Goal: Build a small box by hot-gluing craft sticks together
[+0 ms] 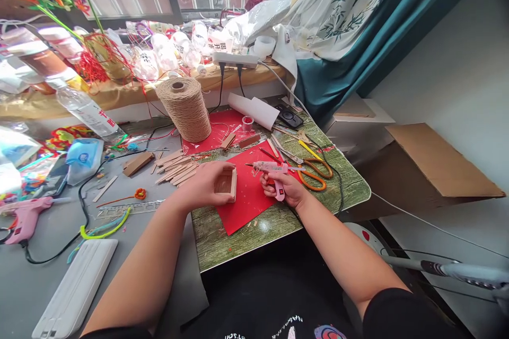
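My left hand (204, 183) grips a small open wooden box (233, 184) from its left side, fingers along the top and thumb below. In my right hand (288, 189) is a pink hot glue gun (271, 166), its nozzle pointing left toward the box with a gap between them. Both are held above a red sheet (238, 214) on the table. Beside my left hand lies a pile of flat wooden sticks (175, 167). Orange-handled scissors (312, 183) rest just right of the glue gun.
A large twine spool (185, 111) stands behind the sticks. A second pink glue gun (29, 217) and a white case (75, 288) lie at left. Several bottles crowd the windowsill, near a power strip (234, 59). A cardboard box (441, 161) stands at right.
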A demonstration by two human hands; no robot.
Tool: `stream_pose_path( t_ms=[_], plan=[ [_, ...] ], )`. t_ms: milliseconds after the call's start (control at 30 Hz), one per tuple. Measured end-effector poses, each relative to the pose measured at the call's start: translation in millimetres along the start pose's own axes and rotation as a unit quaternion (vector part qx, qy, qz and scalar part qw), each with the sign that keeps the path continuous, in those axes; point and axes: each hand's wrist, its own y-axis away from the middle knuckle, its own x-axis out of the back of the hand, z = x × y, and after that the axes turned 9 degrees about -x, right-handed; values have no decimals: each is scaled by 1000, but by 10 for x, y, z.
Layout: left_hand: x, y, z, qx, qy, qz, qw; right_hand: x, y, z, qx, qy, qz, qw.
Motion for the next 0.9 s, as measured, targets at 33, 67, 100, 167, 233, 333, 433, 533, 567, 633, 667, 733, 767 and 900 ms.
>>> stream_pose_path(
  t_ms=[33,67,100,167,233,333,433,533,567,633,667,733,767,900],
  plan=[
    [-4,-2,0,-2,-4,1,1000,-1,0,1,1,0,1,1000],
    [-8,-3,1,-4,-8,1,1000,0,0,1,1,1,2,1000],
    [-12,-4,4,-5,-12,2,1000,1,0,2,0,3,3,1000],
    [-14,-3,13,-5,-16,2,1000,6,3,2,-1,5,4,1000],
    [-11,-1,24,-6,-17,0,1000,11,5,3,0,6,6,1000],
    [-2,-2,44,-8,-21,-5,1000,18,2,6,1,5,3,1000],
    [2,-6,60,-18,-30,-9,999,17,-3,8,-1,0,-3,1000],
    [-2,-5,66,-25,-33,-10,999,8,-1,6,-1,1,3,1000],
    [-4,-4,66,-23,-33,-10,999,6,1,4,-2,4,6,1000],
    [-8,-3,65,-18,-34,-11,999,8,3,2,-6,7,8,1000],
    [-10,-4,65,-16,-33,-13,999,13,3,3,-7,8,6,1000],
    [-13,-7,66,-11,-31,-12,999,26,1,5,-4,7,0,1000],
    [-14,-10,68,-9,-30,-12,999,32,1,6,-2,6,-3,1000],
    [-20,-20,72,-2,-28,-12,1000,43,4,4,-1,0,-11,1000]
  ],
)
